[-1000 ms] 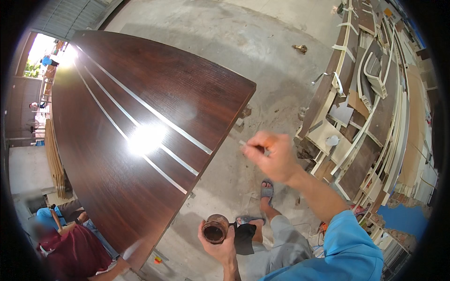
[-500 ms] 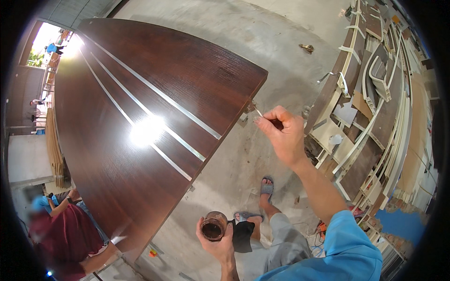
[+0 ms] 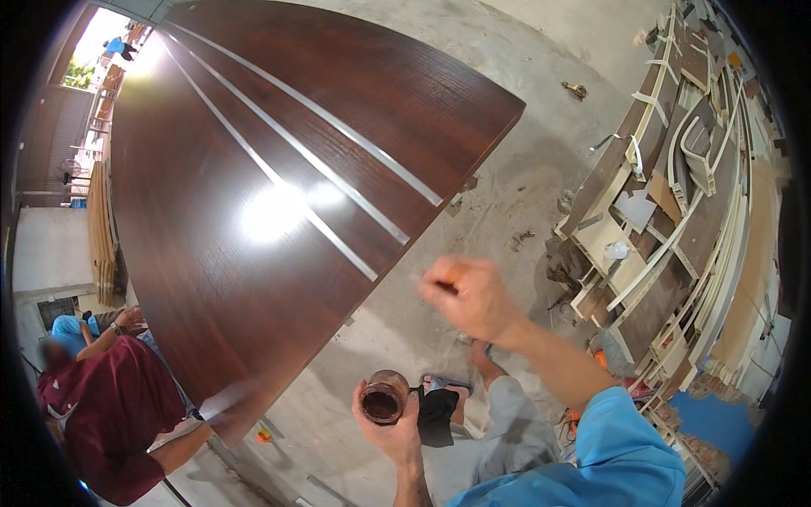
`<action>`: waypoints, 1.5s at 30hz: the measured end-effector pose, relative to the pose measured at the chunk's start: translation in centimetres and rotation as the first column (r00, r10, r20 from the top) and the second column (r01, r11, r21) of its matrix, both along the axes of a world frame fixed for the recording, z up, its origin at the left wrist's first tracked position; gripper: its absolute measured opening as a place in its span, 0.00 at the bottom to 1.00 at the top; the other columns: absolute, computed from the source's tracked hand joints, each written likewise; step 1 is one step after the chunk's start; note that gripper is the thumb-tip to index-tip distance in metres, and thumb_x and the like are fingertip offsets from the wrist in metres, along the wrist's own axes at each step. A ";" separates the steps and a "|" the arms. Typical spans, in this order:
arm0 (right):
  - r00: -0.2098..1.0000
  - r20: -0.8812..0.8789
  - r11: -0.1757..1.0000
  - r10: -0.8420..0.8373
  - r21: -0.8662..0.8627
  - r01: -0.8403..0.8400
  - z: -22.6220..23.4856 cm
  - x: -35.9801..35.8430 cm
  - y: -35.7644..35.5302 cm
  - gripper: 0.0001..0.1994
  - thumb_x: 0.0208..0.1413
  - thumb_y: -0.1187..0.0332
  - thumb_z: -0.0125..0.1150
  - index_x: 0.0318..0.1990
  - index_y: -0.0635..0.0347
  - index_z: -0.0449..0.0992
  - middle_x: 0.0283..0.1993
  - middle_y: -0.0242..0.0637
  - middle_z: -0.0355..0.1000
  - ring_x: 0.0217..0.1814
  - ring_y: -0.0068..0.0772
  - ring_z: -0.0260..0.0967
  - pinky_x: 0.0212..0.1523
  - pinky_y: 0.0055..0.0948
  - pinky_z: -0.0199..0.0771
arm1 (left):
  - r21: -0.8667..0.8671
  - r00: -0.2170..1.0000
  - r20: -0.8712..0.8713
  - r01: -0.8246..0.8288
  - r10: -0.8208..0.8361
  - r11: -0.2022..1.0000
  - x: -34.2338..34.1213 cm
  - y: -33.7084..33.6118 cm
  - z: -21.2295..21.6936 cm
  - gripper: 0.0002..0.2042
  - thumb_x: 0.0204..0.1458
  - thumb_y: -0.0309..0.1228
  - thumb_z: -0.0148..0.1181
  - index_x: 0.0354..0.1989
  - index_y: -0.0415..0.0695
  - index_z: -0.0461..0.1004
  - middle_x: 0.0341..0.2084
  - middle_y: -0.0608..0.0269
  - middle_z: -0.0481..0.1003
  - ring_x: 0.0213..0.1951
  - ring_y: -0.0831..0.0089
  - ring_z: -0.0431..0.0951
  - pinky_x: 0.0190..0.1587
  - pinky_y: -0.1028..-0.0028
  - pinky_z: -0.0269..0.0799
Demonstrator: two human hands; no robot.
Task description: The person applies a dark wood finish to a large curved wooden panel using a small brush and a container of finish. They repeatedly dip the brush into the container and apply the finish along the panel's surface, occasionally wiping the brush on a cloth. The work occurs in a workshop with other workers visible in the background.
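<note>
A person in a blue long-sleeved top is standing over a large dark brown wooden panel (image 3: 253,194), glossy and marked with two pale inlaid stripes, which is lying flat and filling the left and centre of the view. A bright patch of light is reflecting off its surface.

The left hand (image 3: 390,422) is wrapping its fingers around a small round jar (image 3: 383,399) holding dark brown liquid, and is gripping it upright just in front of the body. A black cloth (image 3: 438,414) is hanging beside the jar, touching the same hand.

The right hand (image 3: 467,296) is hovering above the concrete floor (image 3: 507,194), just off the panel's near edge and not touching the wood. Its fingers are pinching together around something thin and dark; the hand is blurred, so this may be a small brush, but that is not certain.

Below, a foot in a sandal (image 3: 448,386) is resting on the floor.

At the lower left, another person in a maroon shirt (image 3: 110,414) is crouching beside the panel's corner. Along the right side, a pile of wooden offcuts and pale trim strips (image 3: 676,211) is leaning and stacking against each other.
</note>
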State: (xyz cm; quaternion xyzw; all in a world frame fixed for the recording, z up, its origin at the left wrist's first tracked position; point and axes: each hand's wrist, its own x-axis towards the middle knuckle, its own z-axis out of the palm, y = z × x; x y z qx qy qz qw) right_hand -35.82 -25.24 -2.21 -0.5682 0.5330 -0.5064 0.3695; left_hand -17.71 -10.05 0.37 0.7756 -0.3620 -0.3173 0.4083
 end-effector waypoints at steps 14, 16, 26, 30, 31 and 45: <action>0.997 0.074 0.988 0.009 0.151 -0.021 0.5 10.2 5.3 0.09 0.57 0.69 0.67 0.29 0.65 0.76 0.19 0.38 0.71 0.19 0.23 0.62 0.21 0.29 0.62 | -0.053 0.990 -0.047 -0.133 0.130 0.990 9.5 7.5 0.4 0.40 0.38 0.23 0.77 0.63 0.35 0.63 0.54 0.54 0.68 0.56 0.64 0.71 0.60 0.69 0.69; 0.992 0.127 0.985 0.010 0.171 -0.032 0.5 12.5 6.0 0.09 0.57 0.69 0.68 0.29 0.65 0.76 0.19 0.38 0.71 0.19 0.23 0.62 0.21 0.29 0.61 | -0.061 0.991 -0.028 -0.133 0.131 0.989 11.2 8.8 0.5 0.40 0.38 0.23 0.77 0.63 0.35 0.63 0.54 0.54 0.68 0.56 0.64 0.71 0.60 0.69 0.69; 0.987 0.108 0.971 0.119 0.194 -0.139 0.2 24.4 11.2 0.10 0.57 0.69 0.68 0.28 0.65 0.76 0.17 0.36 0.67 0.18 0.21 0.58 0.20 0.28 0.59 | -0.049 0.961 -0.028 -0.277 0.276 0.960 20.3 16.9 -0.4 0.40 0.38 0.23 0.77 0.63 0.36 0.63 0.55 0.53 0.68 0.56 0.64 0.71 0.61 0.67 0.69; 0.986 0.088 0.980 0.142 0.130 -0.152 0.2 29.3 13.3 0.09 0.57 0.71 0.68 0.27 0.65 0.77 0.17 0.29 0.65 0.20 0.16 0.56 0.21 0.24 0.57 | -0.029 0.943 -0.045 -0.332 0.331 0.943 23.7 20.1 -0.2 0.40 0.38 0.23 0.77 0.63 0.36 0.63 0.55 0.53 0.68 0.56 0.64 0.72 0.59 0.67 0.70; 0.987 0.064 0.983 0.147 0.099 -0.152 0.3 30.5 13.8 0.09 0.57 0.73 0.68 0.27 0.66 0.77 0.17 0.26 0.64 0.21 0.14 0.55 0.21 0.22 0.56 | -0.034 0.934 -0.057 -0.354 0.352 0.935 24.4 20.8 -0.1 0.40 0.38 0.23 0.77 0.63 0.36 0.63 0.55 0.53 0.68 0.56 0.63 0.72 0.59 0.67 0.70; 0.922 0.096 0.916 0.376 0.113 -0.385 1.1 48.3 20.8 0.10 0.56 0.68 0.66 0.27 0.64 0.77 0.17 0.36 0.69 0.18 0.29 0.62 0.22 0.32 0.61 | -0.026 0.859 0.033 -0.511 0.511 0.859 33.3 29.7 0.5 0.40 0.38 0.22 0.77 0.63 0.36 0.63 0.56 0.52 0.68 0.58 0.62 0.71 0.60 0.67 0.69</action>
